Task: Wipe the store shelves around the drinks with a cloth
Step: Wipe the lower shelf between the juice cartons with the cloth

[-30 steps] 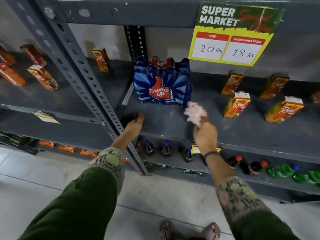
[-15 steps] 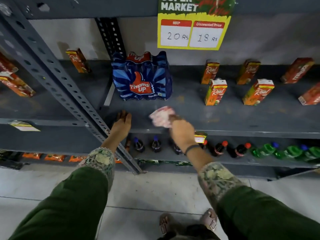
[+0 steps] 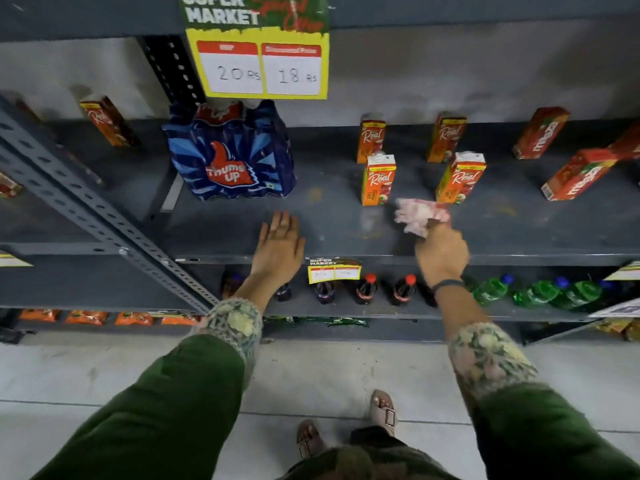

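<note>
1. Head view looks down on a grey metal shelf (image 3: 346, 233) that runs across the middle of the frame, with the person's two arms reaching onto it from below.
2. At centre right, the right hand (image 3: 441, 252) is clenched around a bunched pink-and-white cloth (image 3: 420, 214), which presses on the shelf just in front of two upright Real juice cartons (image 3: 378, 180).
3. At centre, the left hand (image 3: 278, 244) lies flat and released on the front of the shelf, holding nothing, near the blue Thums Up pack (image 3: 230, 154) in the upper left of the frame.
4. Progress reads as partial: the cloth sits in the open strip between the pack and the cartons, so that front stretch is probably the part being covered now. Faint smudges show on the metal beside the cloth, though whether they are dust or wipe marks cannot be told.
5. Likely left on this shelf: the far right around the tilted red cartons (image 3: 575, 174), the back row behind the juice, and the shelf section at upper left beyond the slanted upright.
6. Along the lower middle of the frame, the shelf of cola bottles (image 3: 367, 289) and green bottles (image 3: 533, 292) shows no sign of cloth contact and appears not yet done.
</note>
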Tool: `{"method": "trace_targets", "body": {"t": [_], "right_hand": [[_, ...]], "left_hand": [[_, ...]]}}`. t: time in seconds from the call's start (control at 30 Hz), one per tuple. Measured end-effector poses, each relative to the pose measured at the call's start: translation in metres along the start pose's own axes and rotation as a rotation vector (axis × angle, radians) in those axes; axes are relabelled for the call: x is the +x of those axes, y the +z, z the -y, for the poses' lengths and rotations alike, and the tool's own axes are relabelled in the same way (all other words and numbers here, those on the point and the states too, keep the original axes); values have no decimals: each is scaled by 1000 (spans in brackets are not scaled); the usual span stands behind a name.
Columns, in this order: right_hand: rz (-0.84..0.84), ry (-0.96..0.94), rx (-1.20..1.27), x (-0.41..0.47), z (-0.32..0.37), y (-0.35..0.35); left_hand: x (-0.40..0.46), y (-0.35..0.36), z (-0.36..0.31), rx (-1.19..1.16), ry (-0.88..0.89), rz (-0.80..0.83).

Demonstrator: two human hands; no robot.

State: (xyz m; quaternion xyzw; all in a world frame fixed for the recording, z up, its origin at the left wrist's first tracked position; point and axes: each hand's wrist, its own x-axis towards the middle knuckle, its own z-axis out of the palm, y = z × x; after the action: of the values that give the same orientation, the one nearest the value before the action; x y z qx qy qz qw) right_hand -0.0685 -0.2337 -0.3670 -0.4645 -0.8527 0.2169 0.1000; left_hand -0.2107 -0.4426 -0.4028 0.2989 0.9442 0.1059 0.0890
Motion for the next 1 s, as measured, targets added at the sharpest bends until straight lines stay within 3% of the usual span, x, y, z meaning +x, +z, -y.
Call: {"method": "trace_targets", "body": {"t": [0.17,0.2,0.37,0.43,0.53,0.6,0.67,0.73,0.8,0.87,0.93,1.0], "right_hand": [[209,-660,-194,-25,21,42],[202,-714,-195,-29,13,39],[90,-361,-155,12,-37,8],[165,-397,-156,22,-19,13],[318,-627,-203,6,21,40],[368,-824,-226,-14,36,50],[344,-902,-194,-25,29,44],[237,-792,-141,-20,-2,26],[90,-568,-165,-4,-44,6],[75,-332,-182,18,-66,-8],[139,-300,-178,29,-62,-6],[220,-421,-211,21,-45,5]], "left_hand": [[17,15,-26,-31,-179,8],[18,15,-26,-53,-195,-7],[26,6,-24,-271,-258,26],[24,2,-27,-435,-296,28],[22,-5,-30,-680,-377,-27],[23,-7,-30,-675,-413,-19],[21,-6,-29,-637,-368,-9],[18,-5,-28,-547,-308,18],[17,-1,-28,-390,-290,61],[16,7,-36,-311,-263,-16],[8,16,-57,-223,-173,-92],[3,28,-83,-150,-33,-115]]}}
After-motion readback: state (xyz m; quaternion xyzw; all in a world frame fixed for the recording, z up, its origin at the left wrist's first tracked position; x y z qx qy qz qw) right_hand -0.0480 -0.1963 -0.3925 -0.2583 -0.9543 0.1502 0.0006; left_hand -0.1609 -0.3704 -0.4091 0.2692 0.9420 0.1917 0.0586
